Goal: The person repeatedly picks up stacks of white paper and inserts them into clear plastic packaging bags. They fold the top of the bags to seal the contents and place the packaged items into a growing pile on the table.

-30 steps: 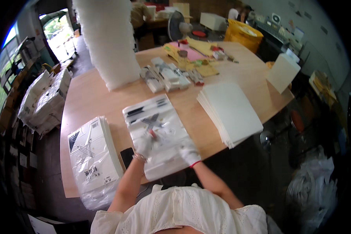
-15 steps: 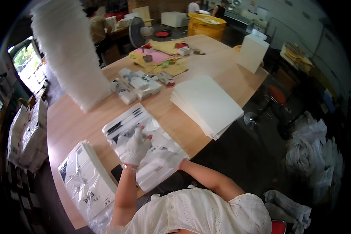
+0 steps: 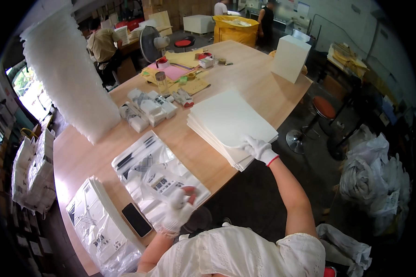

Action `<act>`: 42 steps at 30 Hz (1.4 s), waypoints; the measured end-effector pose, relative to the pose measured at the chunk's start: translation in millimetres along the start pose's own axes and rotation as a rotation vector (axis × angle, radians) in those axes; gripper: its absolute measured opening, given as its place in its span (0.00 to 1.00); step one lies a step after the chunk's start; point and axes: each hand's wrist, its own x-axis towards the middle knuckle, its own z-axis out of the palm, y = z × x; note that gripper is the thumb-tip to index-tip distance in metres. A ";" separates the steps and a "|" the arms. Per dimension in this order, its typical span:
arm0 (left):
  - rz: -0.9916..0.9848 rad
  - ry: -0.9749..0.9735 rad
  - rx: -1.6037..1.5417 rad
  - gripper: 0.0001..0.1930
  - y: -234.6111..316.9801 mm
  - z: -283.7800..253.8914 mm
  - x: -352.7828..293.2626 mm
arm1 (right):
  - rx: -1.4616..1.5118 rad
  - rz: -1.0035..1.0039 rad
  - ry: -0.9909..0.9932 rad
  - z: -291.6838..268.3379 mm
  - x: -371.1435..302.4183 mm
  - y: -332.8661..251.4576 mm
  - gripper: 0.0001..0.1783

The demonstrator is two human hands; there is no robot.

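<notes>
My left hand [image 3: 178,212], in a white glove with reddish fingertips, is blurred by motion at the near end of a stack of printed clear plastic bags [image 3: 138,159]. A loose film of the top bag rises to its fingers, which look closed on it. My right hand [image 3: 259,150], in a white glove with a red cuff, lies at the near right edge of a stack of white sheets [image 3: 233,115]. Its fingers are closed on the top sheet's edge, which bends up slightly. The stack is slightly fanned at its left side.
Left of the bags lie a black phone [image 3: 136,219] and a pile of bagged white sheets [image 3: 97,221]. Small wrapped packs [image 3: 150,108] sit farther back. A tall white fluffy stack [image 3: 71,74] stands at the left, a white block [image 3: 291,59] at the far right. Co-workers are beyond.
My right hand has moved from the bags rightward to the white sheets. My left hand has drawn back toward me, with bag film lifted. The phone is now uncovered.
</notes>
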 end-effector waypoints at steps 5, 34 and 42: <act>-0.812 -0.235 -1.342 0.13 -7.8 76.8 29.6 | -0.116 -0.190 0.100 -6.7 -29.2 -84.0 0.07; 0.179 0.101 0.444 0.24 -24.2 0.2 2.9 | 0.014 -0.055 -0.367 104.3 -75.3 -210.6 0.17; 0.252 0.050 0.494 0.20 -94.5 9.5 -29.4 | 0.244 0.326 0.100 187.8 -44.6 -148.7 0.18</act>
